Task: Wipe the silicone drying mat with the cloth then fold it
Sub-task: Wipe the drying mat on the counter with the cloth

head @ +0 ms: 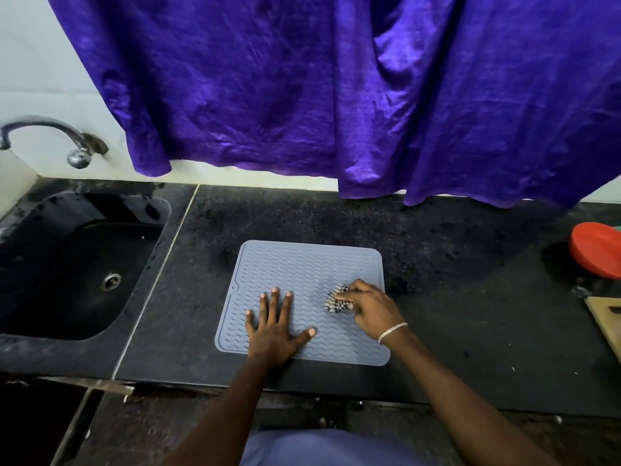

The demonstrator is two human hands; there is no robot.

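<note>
Lying flat on the dark stone countertop (pixel 437 297), the grey silicone drying mat (pixel 302 274) sits unfolded right of the black sink (pixel 84 264); left hand (pixel 274 327) pressed palm-down on its near part, fingers spread, gripping nothing; right hand (pixel 368 306) closed around a bunched checked cloth (pixel 336 299) on the mat's right side; purple curtain (pixel 336 95) hangs behind; wall tap (pixel 50 136) above sink; red lid (pixel 596 248) and wooden board (pixel 608 321) at right edge; no readable writing.
</note>
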